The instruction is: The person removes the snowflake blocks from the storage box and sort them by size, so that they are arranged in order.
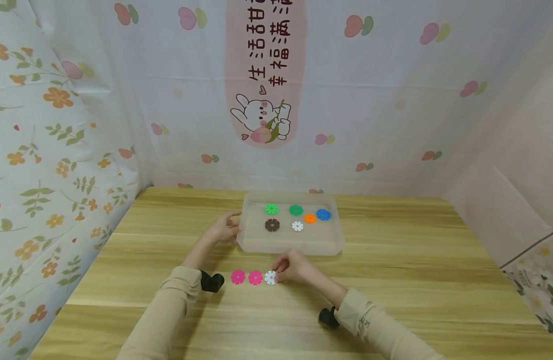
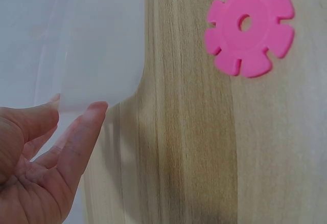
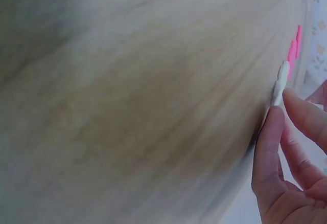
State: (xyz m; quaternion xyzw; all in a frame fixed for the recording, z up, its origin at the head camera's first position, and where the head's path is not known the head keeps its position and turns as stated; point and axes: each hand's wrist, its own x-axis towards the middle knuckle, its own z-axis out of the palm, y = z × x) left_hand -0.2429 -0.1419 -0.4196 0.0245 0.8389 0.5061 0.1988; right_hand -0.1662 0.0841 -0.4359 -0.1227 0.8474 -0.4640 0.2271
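My left hand [image 1: 223, 227] is at the left side of a translucent plastic tray [image 1: 290, 247], holding its edge between thumb and fingers; the left wrist view has the fingertips [image 2: 97, 107] right at the tray's corner. On the table in front of the tray, my right hand [image 1: 294, 266] pinches a white interlocking disc [image 1: 269, 278] between thumb and forefinger. Seen edge-on in the right wrist view, this white disc [image 3: 280, 83] lies low over the wood. To its left are two pink interlocking discs, one nearer [image 1: 255, 278] and one farther left [image 1: 237, 277], in a row.
Inside the tray lie several more notched discs: light green [image 1: 271, 209], dark green [image 1: 296, 210], blue [image 1: 323, 214], orange [image 1: 310, 218], brown [image 1: 272, 225] and white [image 1: 297, 226]. The wooden table [image 1: 393, 250] meets a patterned cloth [image 1: 384, 100] at the back.
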